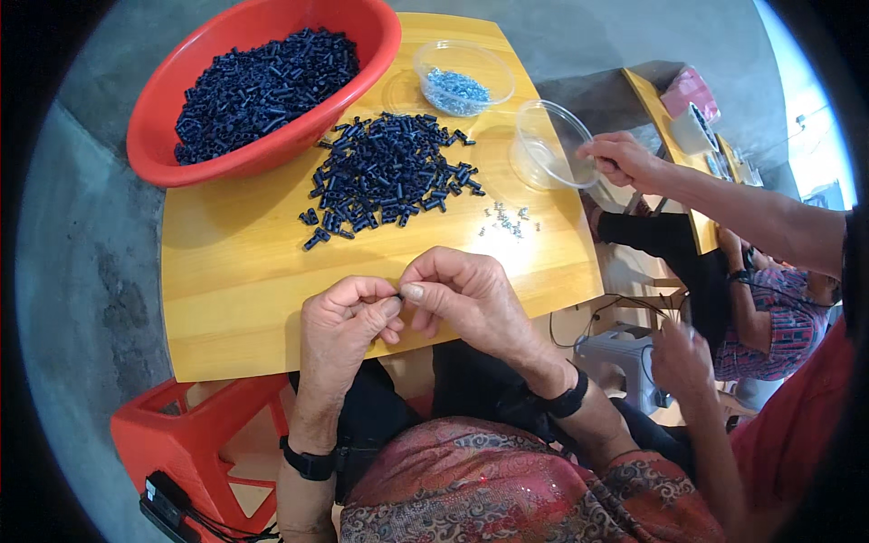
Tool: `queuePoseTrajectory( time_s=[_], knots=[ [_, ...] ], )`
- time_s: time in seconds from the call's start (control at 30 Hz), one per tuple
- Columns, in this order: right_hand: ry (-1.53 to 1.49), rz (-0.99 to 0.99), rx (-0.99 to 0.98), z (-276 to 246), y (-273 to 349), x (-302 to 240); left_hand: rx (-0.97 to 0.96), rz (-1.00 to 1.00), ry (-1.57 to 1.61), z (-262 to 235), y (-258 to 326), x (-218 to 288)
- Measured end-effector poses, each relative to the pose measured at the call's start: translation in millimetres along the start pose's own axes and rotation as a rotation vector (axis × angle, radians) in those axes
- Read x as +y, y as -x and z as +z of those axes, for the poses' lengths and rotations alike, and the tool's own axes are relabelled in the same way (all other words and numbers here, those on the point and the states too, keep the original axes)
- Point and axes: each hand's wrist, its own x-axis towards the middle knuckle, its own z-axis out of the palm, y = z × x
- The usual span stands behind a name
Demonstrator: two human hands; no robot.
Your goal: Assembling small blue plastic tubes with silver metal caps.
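Note:
Over the table's near edge, my left hand [348, 319] and my right hand [466, 299] meet fingertip to fingertip. Between their pinched thumbs and forefingers shows a bit of a small black plastic part [398, 296]; the fingers hide most of it. Beyond them lies a loose pile of short black plastic parts [389, 172], tube-like with side stubs. To the right of that pile, several tiny silvery metal pieces [511, 222], perhaps screws, are scattered on the wood.
A red basin [380, 54] full of black parts stands at the far left of the yellow table [235, 308]. A see-through tub [457, 100] holds silvery-blue small pieces. A co-worker's hand [625, 161] touches another see-through tub [543, 149]. A red stool [195, 434] stands lower left.

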Motion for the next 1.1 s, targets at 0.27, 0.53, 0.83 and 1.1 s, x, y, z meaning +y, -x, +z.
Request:
queuePoseTrajectory(
  time_s=[0.27, 0.53, 0.83, 1.1],
  knots=[
    [-0.239, 0.013, 0.016, 8, -2, 7, 0.021, -0.008, 0.051, 2, 1, -1],
    [-0.247, 0.007, -0.015, 7, -5, 10, 0.024, 0.019, 0.072, 0, -1, 0],
    [-0.580, 0.188, -0.039, -1, -2, 15, 0.016, -0.019, 0.058, 2, -2, 3],
    [0.019, -0.174, 0.180, 13, 4, 18, 0.050, -0.045, 0.030, 3, -2, 5]
  ],
)
